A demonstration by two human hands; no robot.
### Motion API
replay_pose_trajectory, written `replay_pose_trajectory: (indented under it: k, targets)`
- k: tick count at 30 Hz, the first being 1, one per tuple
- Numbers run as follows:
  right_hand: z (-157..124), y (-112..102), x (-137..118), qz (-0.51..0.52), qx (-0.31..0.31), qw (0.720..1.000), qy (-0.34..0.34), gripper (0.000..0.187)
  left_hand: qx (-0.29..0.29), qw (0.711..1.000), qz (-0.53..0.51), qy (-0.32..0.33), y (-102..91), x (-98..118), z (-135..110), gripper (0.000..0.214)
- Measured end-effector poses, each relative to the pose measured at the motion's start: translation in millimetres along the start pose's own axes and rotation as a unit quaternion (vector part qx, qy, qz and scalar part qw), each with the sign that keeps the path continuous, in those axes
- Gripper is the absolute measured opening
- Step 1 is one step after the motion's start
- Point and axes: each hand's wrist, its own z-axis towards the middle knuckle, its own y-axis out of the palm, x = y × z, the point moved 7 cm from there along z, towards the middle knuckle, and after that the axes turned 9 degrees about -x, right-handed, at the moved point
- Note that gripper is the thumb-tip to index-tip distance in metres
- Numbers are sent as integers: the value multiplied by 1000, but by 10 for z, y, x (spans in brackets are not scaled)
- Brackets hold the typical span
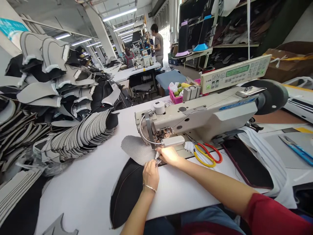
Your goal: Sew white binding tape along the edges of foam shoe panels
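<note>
Left hand [150,174] flat on black piece [127,195], not gripping; right hand [168,155] pinches grey piece [137,150] edge at sewing machine [195,117]. Feed evenly, fingers off needle.

Thin silver bracelet [149,187] on left wrist, red sleeve [276,217] on right arm
</note>
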Motion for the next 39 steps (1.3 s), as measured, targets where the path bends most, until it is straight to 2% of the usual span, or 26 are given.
replay_pose_trajectory:
  k: [2, 4, 9, 11, 13, 18, 21, 24, 27, 32, 35, 39]
  targets:
    - [-94, 54, 63, 45, 23, 999, 7, 10, -36, 984, -133, -110, -35, -277, 41, 14]
    - [-173, 116, 93, 90, 43, 995, 8, 6, -63, 951, -237, -185, -44, -449, 70, 18]
    - [-229, 220, 111, 170, 84, 982, 14, 7, -73, 860, -437, -252, 16, -478, 97, 32]
    - [-221, 233, 118, 191, 94, 977, 11, 8, -75, 855, -440, -262, 61, -450, 77, 32]
    - [-215, 239, 130, 206, 103, 973, 8, 8, -81, 873, -406, -257, 90, -432, 63, 31]
    - [-206, 257, 153, 227, 114, 967, -6, 8, -128, 943, -236, -198, 84, -354, 99, 28]
    - [-204, 267, 166, 231, 115, 966, -12, 9, -160, 964, -136, -160, 47, -272, 132, 24]
    - [-206, 270, 170, 233, 113, 966, -17, 8, -178, 969, -112, -128, 22, -200, 140, 24]
    - [-207, 267, 165, 233, 109, 966, -18, 8, -171, 977, -97, -85, 1, -144, 131, 23]
    - [-206, 237, 174, 237, 83, 968, -27, 10, -125, 990, -17, 55, -6, 41, 90, 21]
    - [-213, 225, 197, 246, 58, 967, -36, 14, -92, 985, 57, 137, 11, 184, 33, 27]
    - [-236, 230, 235, 250, 43, 967, -26, 18, -81, 975, 109, 178, 37, 291, -20, 28]
